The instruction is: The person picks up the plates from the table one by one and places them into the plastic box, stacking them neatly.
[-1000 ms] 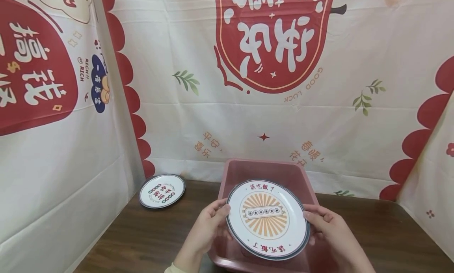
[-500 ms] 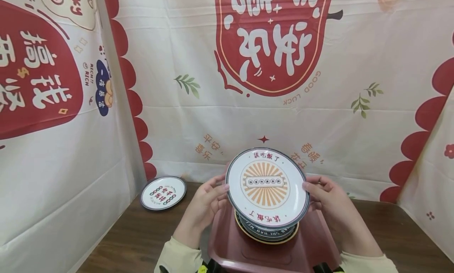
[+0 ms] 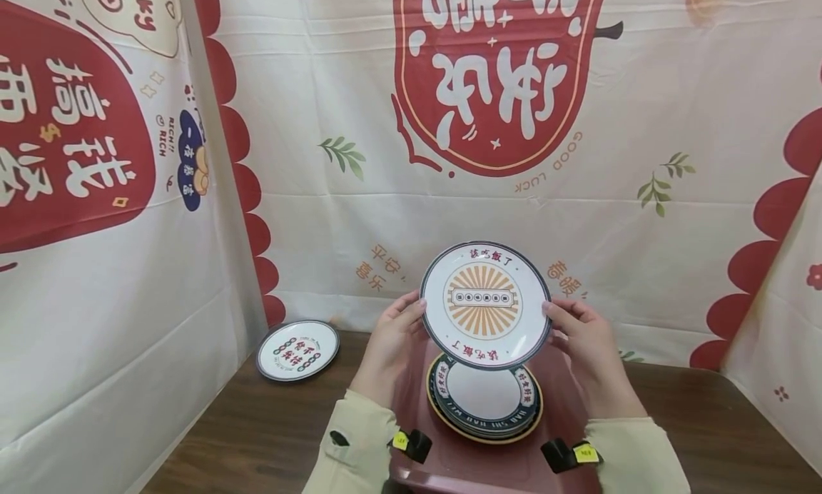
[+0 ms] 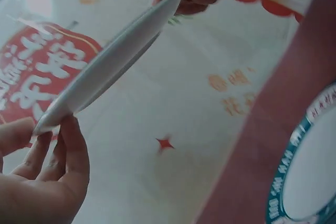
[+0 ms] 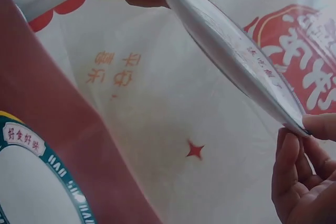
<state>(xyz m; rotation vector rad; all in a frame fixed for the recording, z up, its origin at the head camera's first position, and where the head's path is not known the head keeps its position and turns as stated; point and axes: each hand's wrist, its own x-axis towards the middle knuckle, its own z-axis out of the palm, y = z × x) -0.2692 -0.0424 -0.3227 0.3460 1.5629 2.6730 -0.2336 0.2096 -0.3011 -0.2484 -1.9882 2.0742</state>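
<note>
A white plate (image 3: 486,305) with an orange sunburst and a dark rim is held up, tilted, between both hands. My left hand (image 3: 393,340) pinches its left edge, thumb on top and fingers beneath, as the left wrist view shows. At the opposite edge my right hand (image 3: 587,344) pinches it the same way; the right wrist view shows the thumb (image 5: 321,126) on the upper face. Below the held plate, a stack of plates (image 3: 484,401) sits in a pink bin (image 3: 488,465). The top one has a dark green lettered border; the held plate overlaps its far edge in the head view.
Another white plate (image 3: 298,350) with red lettering and a dark rim lies at the left on the brown wooden table (image 3: 257,430). Printed cloth (image 3: 308,251) hangs behind the table and along both sides. Wrist cameras (image 3: 411,444) are strapped at the cuffs.
Both hands have carried the sunburst plate up and away from me, out from over the bin's front. The stack beneath, earlier covered by it, now shows. The plate at the left stays put.
</note>
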